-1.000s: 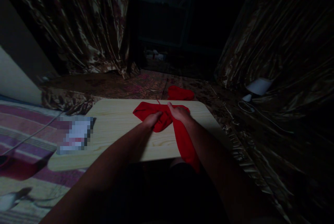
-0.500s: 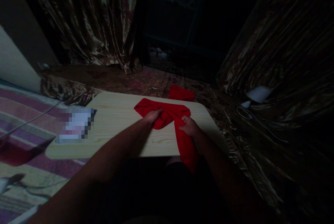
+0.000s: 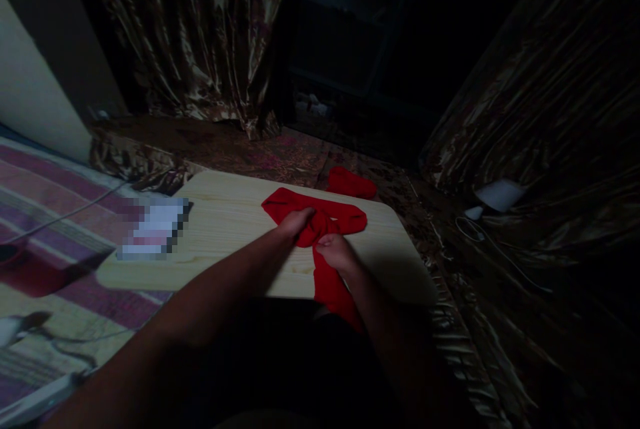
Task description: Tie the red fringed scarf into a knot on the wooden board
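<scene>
A long red scarf [image 3: 336,286] lies in a loop on a pale wooden tabletop [image 3: 220,222], crossing over itself near the middle. My left hand [image 3: 297,222] is closed on the scarf at the left of the crossing, thumb on top. Close beside it on the right, my right hand [image 3: 338,250] grips the strip that runs toward me. That strip hangs over the table's near edge. Some of the fingers of both hands are hidden by cloth and dim light.
Behind the far table edge is another red cloth piece [image 3: 352,182]. A pixelated, blurred item [image 3: 155,228] lies at the table's left. A striped bedcover [image 3: 50,202] with a cable is further left. A white lamp [image 3: 499,195] stands right, near patterned curtains [image 3: 200,49].
My right hand has moved left and nearer, bringing the hanging strip of the scarf toward the crossing. My left hand keeps its hold. The view has shifted slightly.
</scene>
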A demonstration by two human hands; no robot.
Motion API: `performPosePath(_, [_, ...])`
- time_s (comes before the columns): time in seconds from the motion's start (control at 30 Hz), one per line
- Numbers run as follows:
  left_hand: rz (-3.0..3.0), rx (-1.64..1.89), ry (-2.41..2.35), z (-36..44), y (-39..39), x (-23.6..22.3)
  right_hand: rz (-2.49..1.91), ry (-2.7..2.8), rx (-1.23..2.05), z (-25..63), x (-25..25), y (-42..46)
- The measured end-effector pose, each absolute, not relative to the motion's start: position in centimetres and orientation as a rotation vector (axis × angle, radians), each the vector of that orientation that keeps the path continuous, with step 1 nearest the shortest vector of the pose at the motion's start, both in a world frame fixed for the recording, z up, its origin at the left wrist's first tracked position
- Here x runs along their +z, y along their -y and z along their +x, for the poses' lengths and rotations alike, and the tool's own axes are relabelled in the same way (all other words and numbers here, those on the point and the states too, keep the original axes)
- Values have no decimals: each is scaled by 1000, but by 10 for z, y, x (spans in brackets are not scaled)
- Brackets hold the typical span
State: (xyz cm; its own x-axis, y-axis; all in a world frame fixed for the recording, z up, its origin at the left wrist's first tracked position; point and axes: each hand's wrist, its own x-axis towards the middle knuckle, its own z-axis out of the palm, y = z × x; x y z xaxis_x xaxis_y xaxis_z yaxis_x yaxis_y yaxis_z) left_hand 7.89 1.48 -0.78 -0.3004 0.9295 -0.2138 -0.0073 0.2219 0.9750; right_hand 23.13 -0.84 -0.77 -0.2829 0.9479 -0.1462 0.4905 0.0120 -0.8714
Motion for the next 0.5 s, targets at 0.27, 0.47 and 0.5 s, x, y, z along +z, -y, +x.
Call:
performPosePath(0.27, [1964,931,-1559,86,32,37,-923,712,2007,224,9,26])
performPosePath(0.47, [2211,1082,-1188,82,61,13,-760,739,1878,230,-4,15])
performPosePath(0.5, [2086,1243,-1283,82,65,5,-811,772,1885,231,-6,12])
